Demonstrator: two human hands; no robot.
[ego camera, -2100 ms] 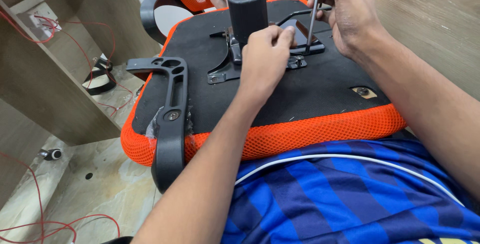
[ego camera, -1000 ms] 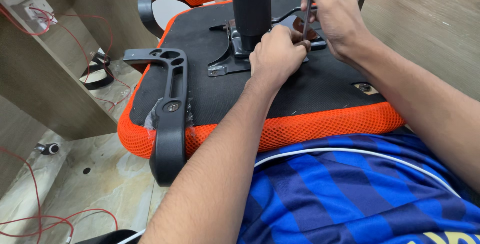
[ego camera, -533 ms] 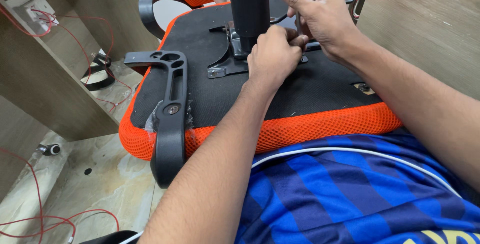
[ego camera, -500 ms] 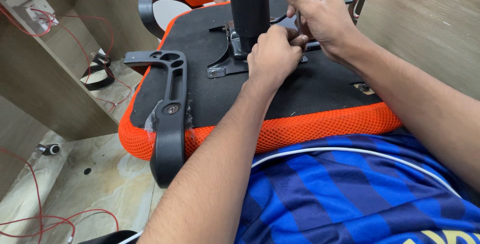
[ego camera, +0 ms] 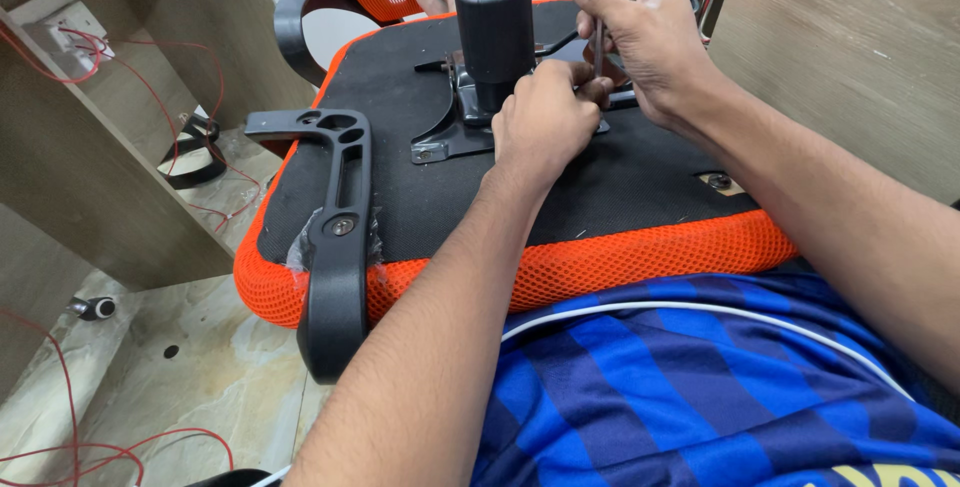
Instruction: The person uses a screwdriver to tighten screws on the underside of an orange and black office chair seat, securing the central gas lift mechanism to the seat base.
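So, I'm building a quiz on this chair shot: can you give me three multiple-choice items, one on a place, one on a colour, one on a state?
1. Where is the left hand?
A. on the floor
B. at the metal plate by the black cylinder
C. on the armrest

2. What colour is the mesh edge of the seat?
A. orange
B. green
C. white

3. How is the right hand?
A. open and flat
B. hanging free
C. closed on an upright screwdriver

Answers:
1 B, its fist rests at the cylinder's base.
2 A, orange mesh rims the black underside.
3 C, the fingers wrap the tool's shaft.
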